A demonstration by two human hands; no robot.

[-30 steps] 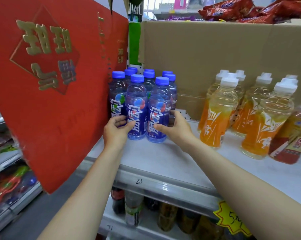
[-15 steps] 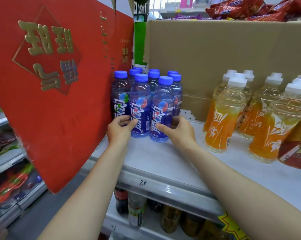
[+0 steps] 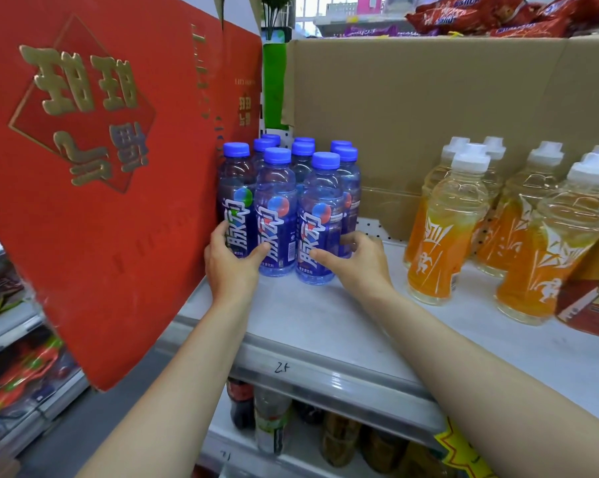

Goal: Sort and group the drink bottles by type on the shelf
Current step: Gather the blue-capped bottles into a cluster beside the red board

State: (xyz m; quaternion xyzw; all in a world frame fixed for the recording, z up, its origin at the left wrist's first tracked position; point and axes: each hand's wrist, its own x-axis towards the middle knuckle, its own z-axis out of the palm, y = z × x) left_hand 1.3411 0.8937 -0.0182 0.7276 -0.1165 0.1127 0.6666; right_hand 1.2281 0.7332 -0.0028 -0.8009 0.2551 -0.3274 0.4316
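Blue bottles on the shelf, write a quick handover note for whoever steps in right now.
Left hand grips the front-left bottle of the blue bottles; right hand curls round the front-right one.
Blue bottles stand bunched beside the red box.
Orange bottles stand apart, to the right on the shelf.
Done: blue is grouped.
Left: the dark red bottle at far right sits against the orange ones.

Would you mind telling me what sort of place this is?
Most likely a small grocery shop: blue bottles and orange bottles stand grouped on a metal shelf, a yellow price tag hangs below, and snack packs are piled on a carton.
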